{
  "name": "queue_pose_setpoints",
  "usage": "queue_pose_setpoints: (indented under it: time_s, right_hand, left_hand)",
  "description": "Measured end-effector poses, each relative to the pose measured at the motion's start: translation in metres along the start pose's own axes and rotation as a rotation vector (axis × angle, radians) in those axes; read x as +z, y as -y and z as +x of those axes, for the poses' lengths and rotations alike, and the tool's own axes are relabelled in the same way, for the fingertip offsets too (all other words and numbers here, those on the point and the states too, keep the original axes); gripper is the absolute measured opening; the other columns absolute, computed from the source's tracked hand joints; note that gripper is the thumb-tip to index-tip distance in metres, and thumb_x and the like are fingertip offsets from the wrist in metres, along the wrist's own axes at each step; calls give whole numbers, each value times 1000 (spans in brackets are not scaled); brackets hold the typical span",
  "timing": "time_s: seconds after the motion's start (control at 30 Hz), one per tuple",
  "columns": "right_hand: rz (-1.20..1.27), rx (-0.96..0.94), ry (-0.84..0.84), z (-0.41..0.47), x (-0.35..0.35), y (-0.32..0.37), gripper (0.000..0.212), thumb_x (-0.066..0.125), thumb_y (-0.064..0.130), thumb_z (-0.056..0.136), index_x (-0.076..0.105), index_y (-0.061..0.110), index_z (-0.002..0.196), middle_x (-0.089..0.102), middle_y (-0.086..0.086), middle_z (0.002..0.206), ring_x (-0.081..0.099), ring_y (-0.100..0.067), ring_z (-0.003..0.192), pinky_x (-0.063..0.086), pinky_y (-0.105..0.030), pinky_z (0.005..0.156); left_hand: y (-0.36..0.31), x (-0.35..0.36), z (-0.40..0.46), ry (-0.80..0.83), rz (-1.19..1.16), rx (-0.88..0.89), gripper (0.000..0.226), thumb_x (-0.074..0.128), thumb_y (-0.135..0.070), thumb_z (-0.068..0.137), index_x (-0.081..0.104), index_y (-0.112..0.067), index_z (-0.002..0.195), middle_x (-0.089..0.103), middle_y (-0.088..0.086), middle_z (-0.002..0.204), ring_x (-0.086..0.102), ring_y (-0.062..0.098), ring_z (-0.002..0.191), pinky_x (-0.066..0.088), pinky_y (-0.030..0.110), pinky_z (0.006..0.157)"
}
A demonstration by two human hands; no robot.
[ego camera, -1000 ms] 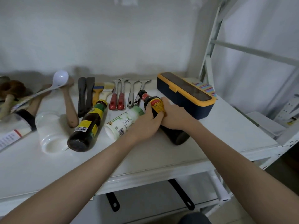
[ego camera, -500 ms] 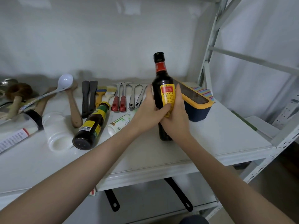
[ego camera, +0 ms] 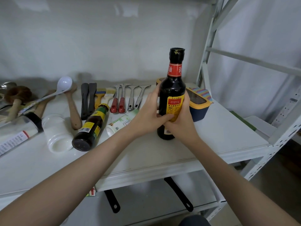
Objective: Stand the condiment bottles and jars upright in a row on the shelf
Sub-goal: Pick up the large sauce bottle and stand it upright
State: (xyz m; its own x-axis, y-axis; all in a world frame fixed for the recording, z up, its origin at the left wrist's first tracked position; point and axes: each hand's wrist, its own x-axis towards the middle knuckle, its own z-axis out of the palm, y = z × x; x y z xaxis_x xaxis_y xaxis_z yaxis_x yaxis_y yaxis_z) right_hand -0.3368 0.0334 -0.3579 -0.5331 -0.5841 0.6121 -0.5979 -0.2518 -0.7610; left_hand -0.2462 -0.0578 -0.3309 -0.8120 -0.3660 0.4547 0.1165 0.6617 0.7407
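We hold the dark soy sauce bottle (ego camera: 172, 95) upright on the white shelf (ego camera: 219, 132), with its base down on the surface. Our left hand (ego camera: 149, 114) closes around its left side, the thumb lying across the yellow label. Our right hand (ego camera: 183, 118) wraps the lower right side of the same bottle, and the fingers of both hands meet at the front.

Just left of our left hand lies a small white bottle with a green label (ego camera: 119, 123) on its side, partly hidden by the wrist. Further left lies a dark bottle with a yellow and green label (ego camera: 90, 128), also on its side, its bottom toward us. Beside it is a white jar (ego camera: 57, 133) on its side, and past that a clear bottle with a black cap (ego camera: 19, 129), lying flat too.

Behind our left hand we see a row of utensils: peelers with red handles (ego camera: 117, 103), metal tools (ego camera: 134, 100), brushes (ego camera: 102, 97), black spatulas (ego camera: 88, 100) and a white ladle (ego camera: 64, 84). Just behind our right hand sits a navy and yellow box (ego camera: 197, 106), close to the bottle.
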Motion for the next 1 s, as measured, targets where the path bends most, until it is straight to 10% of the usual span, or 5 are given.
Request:
queue_pose_setpoints:
  time_s: [0.23, 0.37, 0.6, 1.0]
  right_hand:
    - [91, 137, 187, -5, -17, 2, 96, 64, -8, 77, 4, 17, 148, 48, 7, 131, 52, 6, 117, 47, -12, 87]
    - [111, 232, 295, 5, -31, 1, 99, 66, -8, 76, 4, 22, 148, 54, 0, 129, 56, -7, 118, 51, -21, 89]
    - [47, 291, 324, 10, -32, 0, 67, 70, -2, 75, 37, 17, 130, 57, 17, 109, 58, 12, 98, 53, -11, 75]
    - [36, 309, 341, 10, -23, 1, 79, 73, 7, 74, 24, 31, 131, 48, 12, 124, 52, 4, 108, 50, -6, 78]
  left_hand:
    - [-9, -8, 2, 26, -24, -28, 83, 71, -12, 79, 21, -20, 145, 40, -17, 127, 41, -13, 112, 38, -3, 87]
    - [-19, -12, 10, -87, 65, -51, 86, 75, -37, 74, 26, -16, 143, 42, 0, 139, 45, 9, 121, 44, 26, 98]
    - [-27, -5, 21, -178, 120, -44, 70, 76, -42, 71, 38, -17, 123, 51, 2, 123, 50, 9, 106, 41, 10, 78]
    - [-25, -25, 20, 66, 36, -110, 77, 70, -30, 80, 24, -20, 142, 48, 0, 141, 50, 11, 122, 45, 29, 101]
